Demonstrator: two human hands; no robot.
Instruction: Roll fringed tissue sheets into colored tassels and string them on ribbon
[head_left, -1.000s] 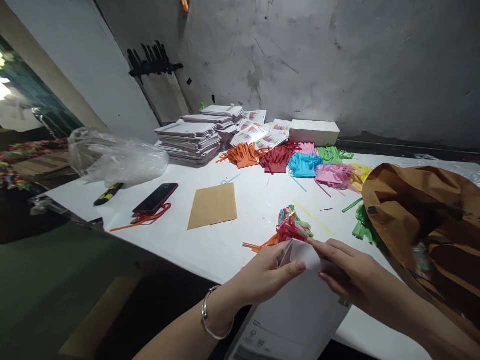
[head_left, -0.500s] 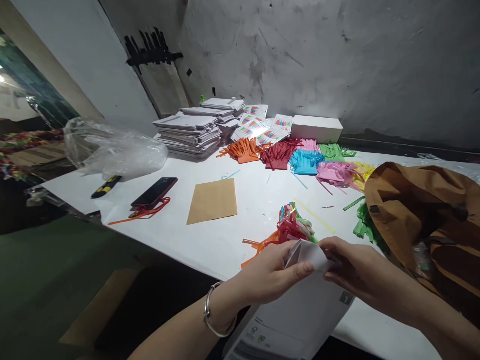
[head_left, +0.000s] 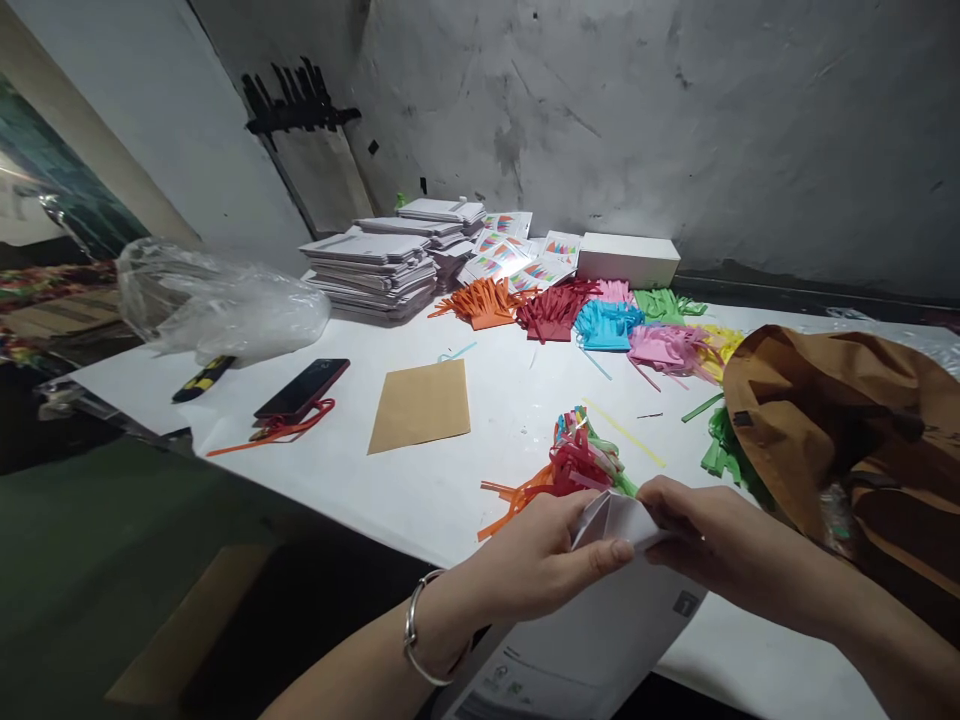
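My left hand [head_left: 544, 560], with a silver bangle on its wrist, pinches the top edge of a white paper envelope [head_left: 592, 640] that lies over the near table edge. From the other side my right hand [head_left: 701, 535] grips the same folded top flap. Just beyond my fingers lies a mixed bundle of coloured paper strips [head_left: 577, 462], red, orange and green.
A brown envelope [head_left: 420, 405], a black phone [head_left: 300, 390] with an orange strap and a clear plastic bag [head_left: 225, 305] lie to the left. Stacks of white packets [head_left: 375, 270], a white box [head_left: 626, 260] and coloured fringed paper piles [head_left: 600, 325] sit at the back. A brown cloth bag [head_left: 847, 430] fills the right.
Both hands have pressed the envelope's top flap further down and drawn it slightly toward me. The view shifted a little.
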